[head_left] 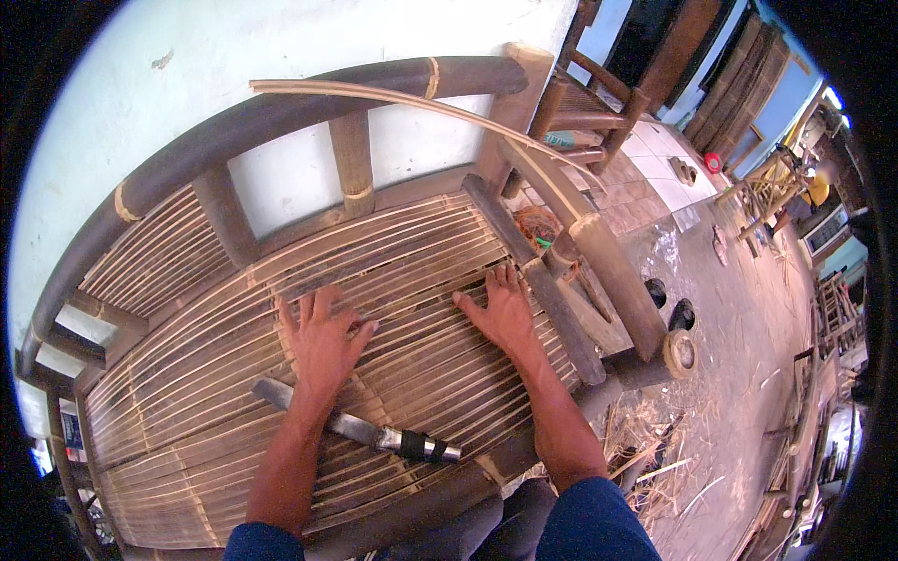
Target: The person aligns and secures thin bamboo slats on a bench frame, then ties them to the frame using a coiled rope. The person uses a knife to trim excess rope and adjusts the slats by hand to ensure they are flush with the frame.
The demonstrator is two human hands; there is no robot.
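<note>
Both of my hands rest on the slatted seat of a dark bamboo bench (178,421). My left hand (323,337) lies near the middle of the slats with its fingers spread, holding nothing. Farther right, close to the seat's end rail, my right hand (500,313) presses on the slats, thumb apart from the fingers and nothing in it. A large knife (360,430) with a broad grey blade and a metal handle wrapped in black lies on the seat; my left forearm crosses over part of its blade.
A long thin bamboo strip (402,98) lies across the bench's backrest (271,107) and right armrest (617,280). Shavings (655,449) litter the floor to the right, near dark footwear (681,315). A bamboo chair (589,112) stands behind. Farther right, a person (821,178) is near bamboo frames.
</note>
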